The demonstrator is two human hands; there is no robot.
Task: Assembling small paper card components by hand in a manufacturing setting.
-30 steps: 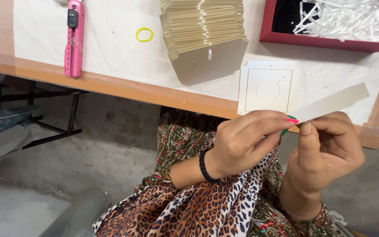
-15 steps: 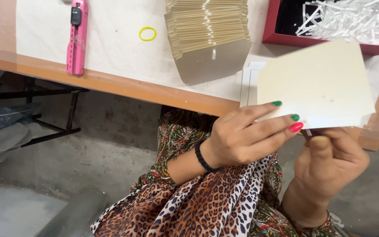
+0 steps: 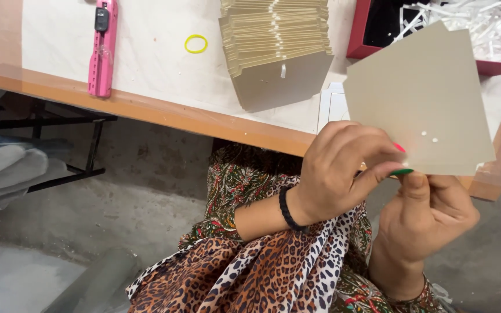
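Grey card [image 3: 416,98] pinched at its lower edge by both hands [image 3: 378,185].

The person is wearing a leopard-print scarf of brown, black and white [image 3: 273,272] over a dark paisley-patterned garment [image 3: 244,179]. The left hand [image 3: 343,171] is showing green and pink nail polish and is wearing a black band at the wrist [image 3: 286,208]. The right hand [image 3: 427,214] is bare.

Left hand [image 3: 343,171] is raised in front of the chest, fingers curled and fingertips pinched together, a dark band at its wrist. Right hand [image 3: 427,211] sits just below and beside that pinch, thumb pointing up toward it, forearm rising from the lap.
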